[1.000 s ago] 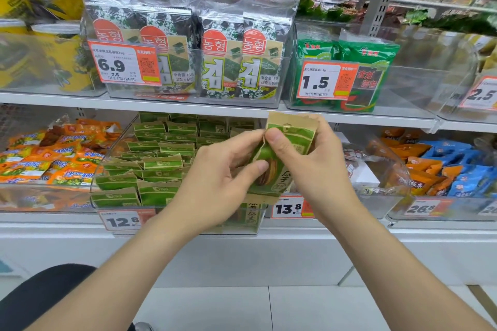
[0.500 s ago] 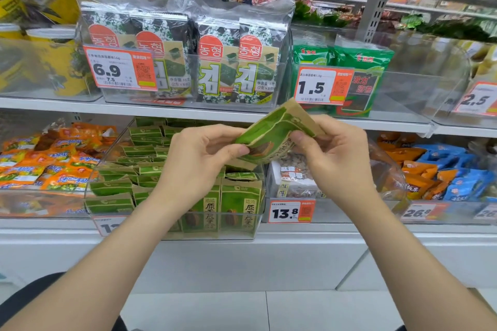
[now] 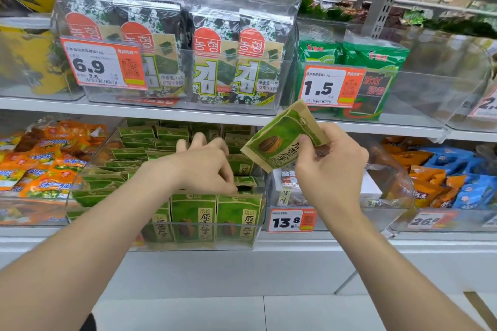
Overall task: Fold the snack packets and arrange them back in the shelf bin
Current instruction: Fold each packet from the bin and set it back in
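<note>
My right hand (image 3: 326, 166) holds a green and brown snack packet (image 3: 282, 136), tilted, above the right end of the clear shelf bin (image 3: 259, 226), with the thumb pressed on the packet's face. My left hand (image 3: 201, 166) is inside the bin. Its fingers are spread over the rows of matching packets (image 3: 137, 140), and its thumb touches the top of a packet (image 3: 243, 181) behind the front row. Upright packets (image 3: 193, 219) fill the front of the bin. Whether the held packet is folded is unclear.
The upper shelf's edge (image 3: 215, 117) runs just above the held packet, with seaweed packs (image 3: 215, 62) and green packs (image 3: 373, 62) in bins on it. Orange packets (image 3: 40, 166) lie to the left, a bin of clear bags (image 3: 293, 185) and orange and blue packets (image 3: 443, 177) to the right.
My left hand let go of the packet and dropped into the bin among the packets. My right hand moved the packet right and up and now holds it alone.
</note>
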{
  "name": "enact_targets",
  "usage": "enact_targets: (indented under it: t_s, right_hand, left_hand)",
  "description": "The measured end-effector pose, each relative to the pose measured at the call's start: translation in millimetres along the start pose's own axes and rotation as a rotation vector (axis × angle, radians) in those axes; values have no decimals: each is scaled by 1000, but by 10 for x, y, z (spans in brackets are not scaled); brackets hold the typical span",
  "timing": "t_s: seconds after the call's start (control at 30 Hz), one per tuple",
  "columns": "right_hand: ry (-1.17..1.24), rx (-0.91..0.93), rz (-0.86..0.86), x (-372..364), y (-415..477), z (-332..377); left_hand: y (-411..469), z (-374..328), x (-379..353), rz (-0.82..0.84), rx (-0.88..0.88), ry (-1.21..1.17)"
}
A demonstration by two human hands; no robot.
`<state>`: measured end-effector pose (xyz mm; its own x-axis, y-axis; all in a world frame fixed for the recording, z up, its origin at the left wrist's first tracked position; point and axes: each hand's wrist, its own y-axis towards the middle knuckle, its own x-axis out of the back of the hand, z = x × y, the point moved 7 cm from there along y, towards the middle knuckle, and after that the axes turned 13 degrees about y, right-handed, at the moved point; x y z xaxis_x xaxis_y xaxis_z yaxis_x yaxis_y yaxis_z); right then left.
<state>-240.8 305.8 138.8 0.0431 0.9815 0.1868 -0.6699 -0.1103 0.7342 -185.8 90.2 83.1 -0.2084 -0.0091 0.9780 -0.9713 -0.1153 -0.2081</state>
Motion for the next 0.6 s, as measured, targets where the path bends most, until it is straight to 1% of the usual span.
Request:
enact_targets:
  t_s: [0.07,0.13,0.27,0.4,0.5,0.6]
  right_hand:
    - [0,-11,-16,0,-1,11]
    - [8,-2,-24,-2,-3,25]
    - [21,21,0,-40,-26,58]
    - [46,101,23,-76,-32,102]
    - [8,247,142,-180,-73,156]
    - [-105,346,401,-421,-196,99]
  left_hand:
    - [11,42,-113,101,-8,29]
    - [30,57,-176,137,-15,65]
    - [113,84,-196,115,-11,122]
    - [193,210,-227,112,70,102]
    - [243,244,-224,102,82,55]
    - [276,277,-228,116,104,45]
